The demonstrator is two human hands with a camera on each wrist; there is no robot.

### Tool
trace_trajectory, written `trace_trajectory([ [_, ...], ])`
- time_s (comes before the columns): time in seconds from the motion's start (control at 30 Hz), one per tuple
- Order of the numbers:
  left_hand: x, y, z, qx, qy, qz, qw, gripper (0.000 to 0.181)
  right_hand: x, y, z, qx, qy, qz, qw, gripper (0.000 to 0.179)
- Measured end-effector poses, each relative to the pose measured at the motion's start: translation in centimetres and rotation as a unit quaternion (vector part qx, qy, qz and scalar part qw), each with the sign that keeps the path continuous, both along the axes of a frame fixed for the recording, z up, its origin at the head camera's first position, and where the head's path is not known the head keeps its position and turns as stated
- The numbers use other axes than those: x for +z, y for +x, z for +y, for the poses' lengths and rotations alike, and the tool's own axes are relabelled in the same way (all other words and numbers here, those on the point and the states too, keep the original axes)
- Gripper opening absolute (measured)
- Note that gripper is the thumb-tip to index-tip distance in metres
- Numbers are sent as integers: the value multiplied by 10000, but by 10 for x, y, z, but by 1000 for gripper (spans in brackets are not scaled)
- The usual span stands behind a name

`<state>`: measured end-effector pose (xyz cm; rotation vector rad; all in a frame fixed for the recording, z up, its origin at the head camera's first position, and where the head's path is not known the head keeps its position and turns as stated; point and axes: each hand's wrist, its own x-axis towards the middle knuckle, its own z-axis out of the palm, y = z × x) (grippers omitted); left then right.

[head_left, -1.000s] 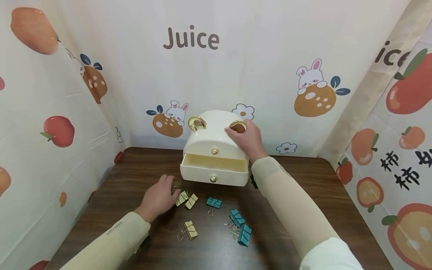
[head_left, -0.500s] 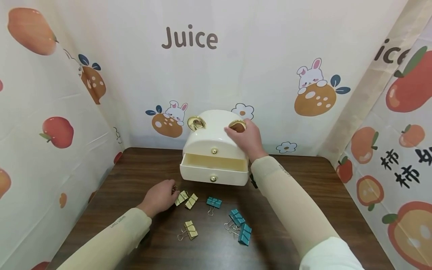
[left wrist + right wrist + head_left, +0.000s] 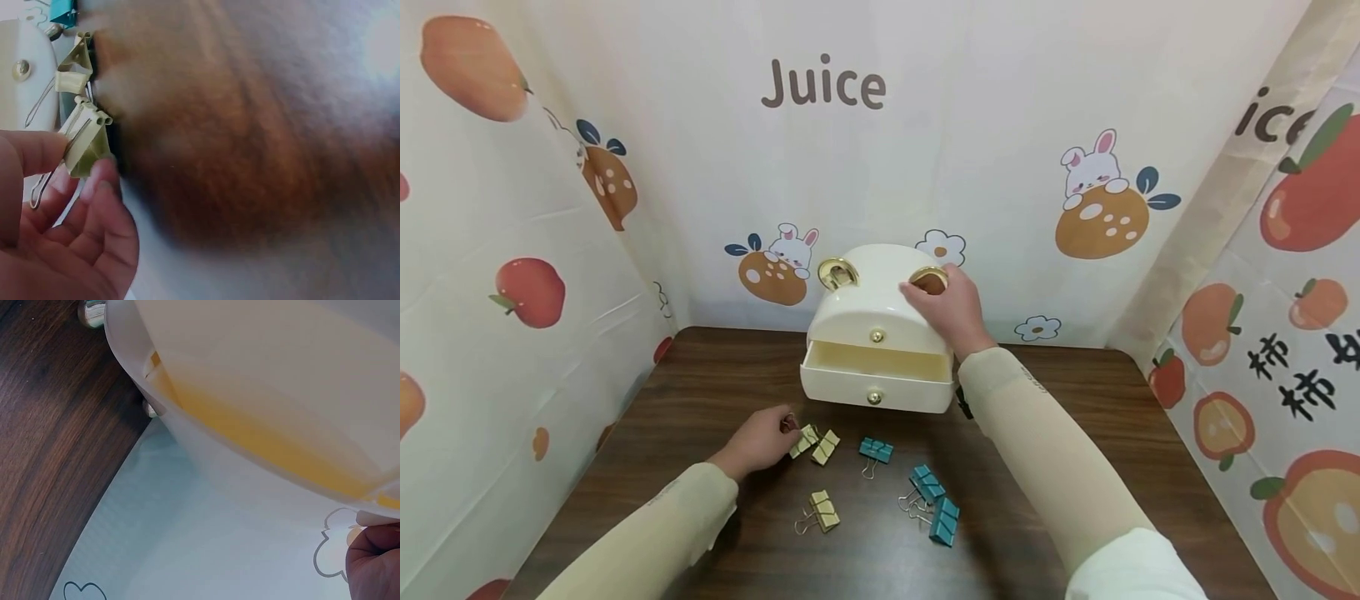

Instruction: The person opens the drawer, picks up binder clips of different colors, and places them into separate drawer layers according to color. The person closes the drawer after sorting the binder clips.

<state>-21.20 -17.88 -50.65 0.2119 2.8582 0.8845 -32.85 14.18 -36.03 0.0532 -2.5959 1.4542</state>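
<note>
My left hand [image 3: 760, 440] pinches a pale yellow binder clip [image 3: 90, 140] between thumb and fingers, left of the open drawer. A second yellow binder clip [image 3: 825, 447] lies right beside it on the table. With my right hand [image 3: 951, 308] I grip the gold-rimmed right ear of a small cream drawer box [image 3: 880, 292]. Its lower drawer [image 3: 838, 386] is pulled out, and the part of the inside that shows holds nothing. In the right wrist view, the box's side fills the top, with my right hand partly visible at the lower right edge.
Another yellow clip [image 3: 823, 511] lies nearer the front. Several teal binder clips, one [image 3: 875, 451] below the drawer and others [image 3: 927, 483] to its right, lie on the dark wooden table [image 3: 1060, 467]. A printed curtain [image 3: 880, 167] surrounds the table's back and sides.
My left hand has lowered slightly and its fingers have closed on the yellow binder clip. My right hand and the drawer box have stayed put.
</note>
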Motion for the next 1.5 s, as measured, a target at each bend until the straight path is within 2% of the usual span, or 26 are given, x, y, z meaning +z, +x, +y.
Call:
trace_trajectory([
  [0.13,4,5,1,66,-44,-16,10000,9,1,1,-1,30,-16,-18,10000,58],
  [0.4,12,13,-2,20,-223,236,9995,8,1,1,0,26,31,72,10000,58],
  [0.7,25,18,-8,125,-34,490,9987,10,1,1,0,39,24,63,10000,58],
  [1.03,47,33,-1,153,50,1134,9934,14,2,2,0,38,6,77,10000,56],
  [1.27,60,45,2,195,274,1301,9909,17,2,2,0,33,15,32,10000,56],
  [1.5,75,52,7,269,566,1773,9822,19,2,2,0,55,-16,-13,10000,58],
])
